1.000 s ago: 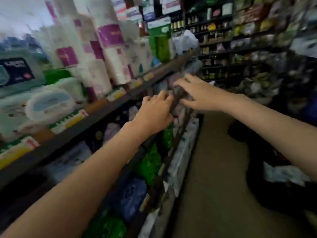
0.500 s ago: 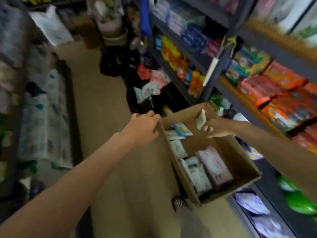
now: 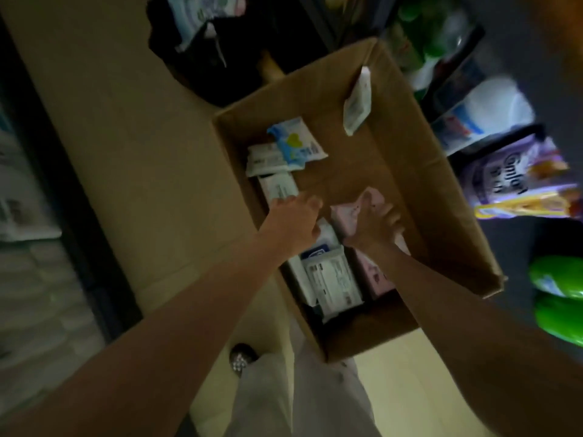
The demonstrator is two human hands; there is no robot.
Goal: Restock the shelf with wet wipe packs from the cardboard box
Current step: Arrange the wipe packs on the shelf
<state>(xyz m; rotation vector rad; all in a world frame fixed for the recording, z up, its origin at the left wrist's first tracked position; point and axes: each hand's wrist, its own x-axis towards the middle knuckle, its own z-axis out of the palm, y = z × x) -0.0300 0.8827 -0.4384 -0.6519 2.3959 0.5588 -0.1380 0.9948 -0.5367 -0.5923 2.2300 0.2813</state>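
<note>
An open cardboard box (image 3: 422,171) stands on the floor below me with several wet wipe packs inside. My right hand (image 3: 377,227) grips a pink pack (image 3: 353,212) near the box's middle. My left hand (image 3: 291,220) reaches in beside it, fingers over a white pack (image 3: 279,186) at the left wall; whether it grips anything is hidden. A blue and white pack (image 3: 298,143) lies further back. A white and blue pack (image 3: 331,275) lies at the near end. One white pack (image 3: 358,102) leans on the far wall.
Shelves with bagged goods run along the right, including a purple softener pouch (image 3: 517,178) and green bottles (image 3: 558,298). Another shelf unit (image 3: 41,216) lines the left of the aisle. A dark pile of goods (image 3: 220,42) lies beyond the box. My shoe (image 3: 241,357) is by its near corner.
I turned from the shelf on the left down to the box. Both hands moved from the shelf into the box, and my right hand took hold of the pink pack.
</note>
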